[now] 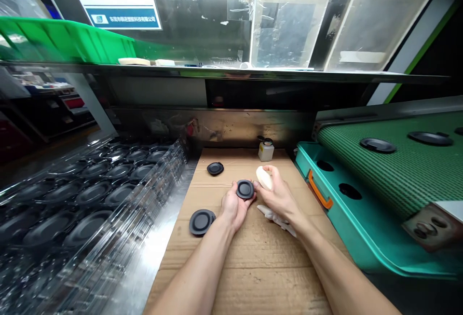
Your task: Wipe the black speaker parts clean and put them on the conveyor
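My left hand [233, 207] holds a round black rubber disc [245, 189] on its fingertips, tilted up toward me. My right hand [278, 193] pinches a white pad [264, 177], whose edge is right by that disc's rim. A crumpled white cloth [277, 219] lies under my right wrist on the cardboard sheet [253, 269]. Another black disc [201, 222] rests near the sheet's left edge, and a smaller-looking one [215, 168] lies farther back. A small white bottle with a black cap [265, 151] stands at the sheet's far end.
Clear plastic trays [90, 194] stacked with black discs fill the left side. On the right stand a teal bin [347, 218] with round holes and an orange handle, and a green belt [383, 165] carrying black discs. A green crate [61, 40] sits on a shelf ahead.
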Motion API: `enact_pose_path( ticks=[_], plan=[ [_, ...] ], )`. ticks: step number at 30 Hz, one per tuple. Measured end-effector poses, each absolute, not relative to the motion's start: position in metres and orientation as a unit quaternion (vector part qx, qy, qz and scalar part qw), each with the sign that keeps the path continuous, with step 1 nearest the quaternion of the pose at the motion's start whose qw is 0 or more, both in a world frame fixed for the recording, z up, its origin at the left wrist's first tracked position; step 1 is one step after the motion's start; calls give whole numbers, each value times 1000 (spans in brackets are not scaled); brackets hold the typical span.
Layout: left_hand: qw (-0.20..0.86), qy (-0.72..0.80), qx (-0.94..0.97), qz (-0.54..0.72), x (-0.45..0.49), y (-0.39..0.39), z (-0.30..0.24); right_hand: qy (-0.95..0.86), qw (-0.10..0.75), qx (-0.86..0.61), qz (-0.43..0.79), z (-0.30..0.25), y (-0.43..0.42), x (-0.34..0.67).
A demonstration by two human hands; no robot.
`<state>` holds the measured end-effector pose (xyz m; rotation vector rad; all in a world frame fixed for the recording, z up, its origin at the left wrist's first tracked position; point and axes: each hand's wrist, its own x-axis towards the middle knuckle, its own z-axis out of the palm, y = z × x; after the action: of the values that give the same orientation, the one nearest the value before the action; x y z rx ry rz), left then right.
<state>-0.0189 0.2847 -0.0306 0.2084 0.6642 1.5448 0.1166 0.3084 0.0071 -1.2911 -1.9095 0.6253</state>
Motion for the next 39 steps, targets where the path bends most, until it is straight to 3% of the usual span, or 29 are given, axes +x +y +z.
enact_pose_path(
  ticks=[8, 16, 32, 39],
  plan=[
    [655, 302, 120, 682, -12, 284, -31, -765, 307, -546, 150, -4, 289, 93],
    [618, 320, 141, 704, 4, 273, -26, -774, 147, -610, 86, 9, 293, 77],
    [610, 335, 144, 704, -10, 280, -21, -797, 32, -599, 70, 19, 269, 76],
    [608, 332, 153, 704, -10, 280, -22, -805, 32, -589, 61, 22, 266, 79]
  ],
)
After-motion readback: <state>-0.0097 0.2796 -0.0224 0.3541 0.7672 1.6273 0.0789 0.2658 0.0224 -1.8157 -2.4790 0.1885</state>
